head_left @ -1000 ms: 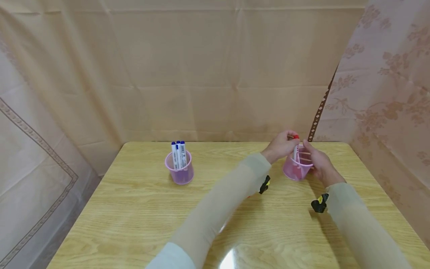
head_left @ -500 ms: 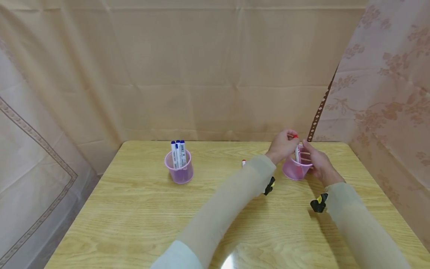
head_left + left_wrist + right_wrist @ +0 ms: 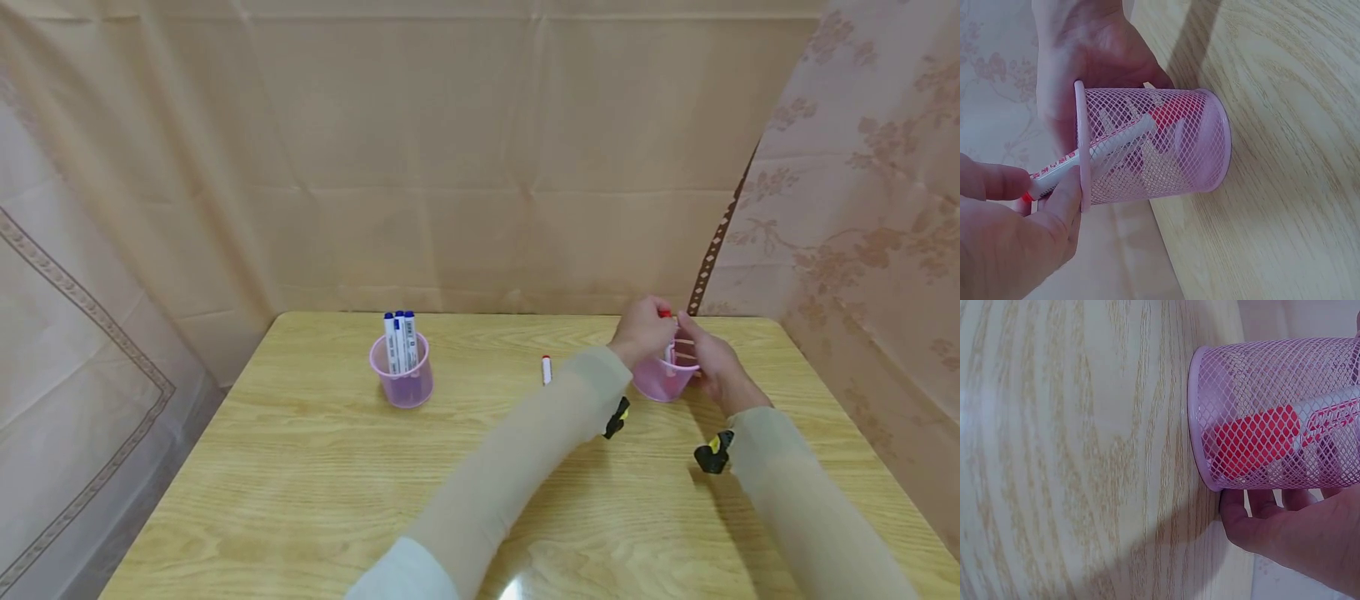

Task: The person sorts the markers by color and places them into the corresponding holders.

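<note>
My left hand (image 3: 645, 333) pinches the upper end of a white marker (image 3: 1116, 142) between thumb and fingers. The marker leans inside a pink mesh pen holder (image 3: 660, 383), its red cap (image 3: 1259, 439) low near the holder's bottom. My right hand (image 3: 714, 365) grips this holder from the right side, with the thumb up by the rim and the fingers (image 3: 1244, 519) along the mesh. The holder stands upright on the wooden table (image 3: 315, 483). In the left wrist view, the holder's mouth faces my left hand, and the right hand (image 3: 1110, 56) is behind it.
A second pink pen holder (image 3: 406, 390) stands on the left with several blue-capped markers (image 3: 401, 343) upright in it. Another white marker (image 3: 547, 372) with a red end lies mid-table, partly hidden by my left sleeve. A beige cloth (image 3: 412, 167) hangs behind the table.
My left hand has moved slightly right and down, and the marker in it sits lower in the holder. The marker on the table shows more from behind my sleeve. My right hand stays put.
</note>
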### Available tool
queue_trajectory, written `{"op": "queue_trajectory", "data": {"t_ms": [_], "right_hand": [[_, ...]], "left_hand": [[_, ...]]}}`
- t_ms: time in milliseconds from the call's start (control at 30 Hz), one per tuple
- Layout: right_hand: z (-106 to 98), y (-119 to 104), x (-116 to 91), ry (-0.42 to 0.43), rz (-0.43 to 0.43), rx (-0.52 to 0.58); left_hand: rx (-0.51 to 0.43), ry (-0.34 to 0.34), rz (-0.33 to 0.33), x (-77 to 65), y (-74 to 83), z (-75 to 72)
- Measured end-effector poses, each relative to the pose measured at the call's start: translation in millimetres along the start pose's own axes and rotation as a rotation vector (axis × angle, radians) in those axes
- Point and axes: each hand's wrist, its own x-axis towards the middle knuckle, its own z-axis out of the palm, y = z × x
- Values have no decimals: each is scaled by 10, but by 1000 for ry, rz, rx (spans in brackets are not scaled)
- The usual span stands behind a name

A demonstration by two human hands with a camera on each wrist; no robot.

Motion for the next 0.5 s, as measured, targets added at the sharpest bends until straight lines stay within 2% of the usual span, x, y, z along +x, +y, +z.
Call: {"op": "queue_trajectory", "data": {"t_ms": [100, 233, 400, 500], "right_hand": [[2, -10, -15, -1, 2, -8], [0, -24, -39, -3, 0, -12], [-5, -25, -34, -11, -1, -16], [-7, -20, -25, -16, -3, -16]], "left_hand": [[40, 1, 10, -6, 9, 5], [43, -1, 1, -17, 22, 9], [-23, -4, -36, -22, 11, 14], [-68, 19, -70, -31, 4, 20]]}}
